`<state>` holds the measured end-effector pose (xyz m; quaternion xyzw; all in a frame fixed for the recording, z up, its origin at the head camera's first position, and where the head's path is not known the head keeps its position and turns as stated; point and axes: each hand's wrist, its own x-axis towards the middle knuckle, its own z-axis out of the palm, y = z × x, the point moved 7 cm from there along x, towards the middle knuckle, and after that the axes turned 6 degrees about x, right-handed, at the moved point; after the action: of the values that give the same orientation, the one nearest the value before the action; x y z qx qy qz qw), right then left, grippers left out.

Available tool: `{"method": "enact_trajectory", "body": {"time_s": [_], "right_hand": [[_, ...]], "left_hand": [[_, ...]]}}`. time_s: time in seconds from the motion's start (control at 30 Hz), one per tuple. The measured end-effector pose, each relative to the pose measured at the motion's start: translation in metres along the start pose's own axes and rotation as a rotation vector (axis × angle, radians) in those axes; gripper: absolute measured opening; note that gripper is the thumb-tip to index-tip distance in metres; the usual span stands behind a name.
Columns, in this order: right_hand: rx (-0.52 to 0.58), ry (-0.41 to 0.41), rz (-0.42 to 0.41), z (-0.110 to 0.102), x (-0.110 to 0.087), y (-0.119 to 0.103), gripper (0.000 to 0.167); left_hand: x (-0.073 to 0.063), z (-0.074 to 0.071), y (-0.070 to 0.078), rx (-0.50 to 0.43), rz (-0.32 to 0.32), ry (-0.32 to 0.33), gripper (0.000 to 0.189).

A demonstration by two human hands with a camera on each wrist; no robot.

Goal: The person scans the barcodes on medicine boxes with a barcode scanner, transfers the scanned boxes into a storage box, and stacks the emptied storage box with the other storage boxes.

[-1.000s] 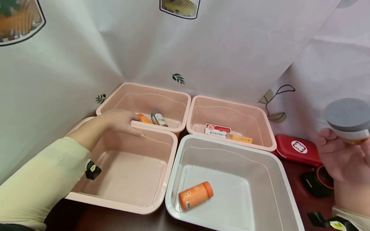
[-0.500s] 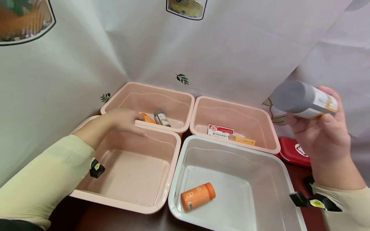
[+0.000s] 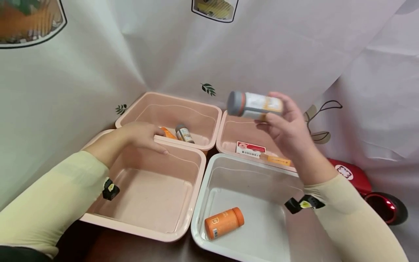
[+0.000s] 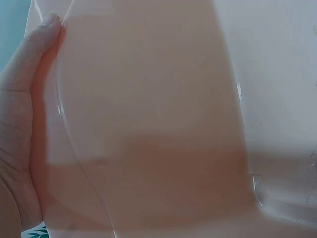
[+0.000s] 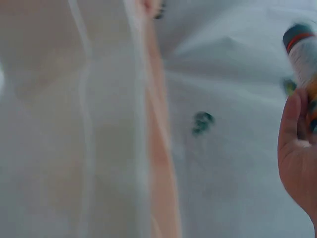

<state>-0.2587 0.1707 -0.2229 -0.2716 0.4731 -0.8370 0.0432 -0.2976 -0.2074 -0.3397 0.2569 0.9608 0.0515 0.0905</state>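
A grey-capped bottle (image 3: 255,104) with a white and orange label lies sideways in my right hand (image 3: 289,125). The right hand grips its base end, above the back right pink bin (image 3: 262,120). In the right wrist view the bottle (image 5: 302,54) is blurred, held between thumb and fingers. My left hand (image 3: 142,136) holds the rim between the front left pink bin (image 3: 144,233) and the back left pink bin (image 3: 183,100). In the left wrist view its thumb (image 4: 42,34) lies along the bin's inner wall; its fingers are hidden behind the rim.
An orange bottle (image 3: 224,222) lies in the grey-white bin (image 3: 196,225). The back left bin holds an orange tube (image 3: 168,133) and a small grey-capped bottle (image 3: 184,134). In the back right bin are a red-white box (image 3: 250,149) and a yellow box (image 3: 278,160). A red case (image 3: 351,174) sits at right.
My right hand has carried the grey-capped bottle leftward from the far right to above the back right bin, tilting it onto its side. The left hand has stayed at the rim.
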Motion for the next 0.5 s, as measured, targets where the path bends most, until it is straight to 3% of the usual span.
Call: {"method": "enact_trajectory", "body": {"time_s": [0.1,0.2,0.37,0.5], "right_hand": [[-0.231,0.153,0.145,-0.004,0.002,0.032,0.053],[-0.403,0.217,0.248,-0.009,-0.001,0.059,0.060],[-0.559,0.189,0.299,-0.010,-0.007,0.078,0.065],[-0.582,0.143,0.304,-0.007,-0.007,0.084,0.064]], "left_hand": [[0.001,0.000,0.000,-0.006,-0.003,-0.003,0.073],[0.001,0.000,0.000,-0.001,-0.008,-0.001,0.073],[0.002,0.000,0.001,0.006,-0.003,0.006,0.074],[0.002,0.000,0.000,0.001,-0.001,0.006,0.073]]}}
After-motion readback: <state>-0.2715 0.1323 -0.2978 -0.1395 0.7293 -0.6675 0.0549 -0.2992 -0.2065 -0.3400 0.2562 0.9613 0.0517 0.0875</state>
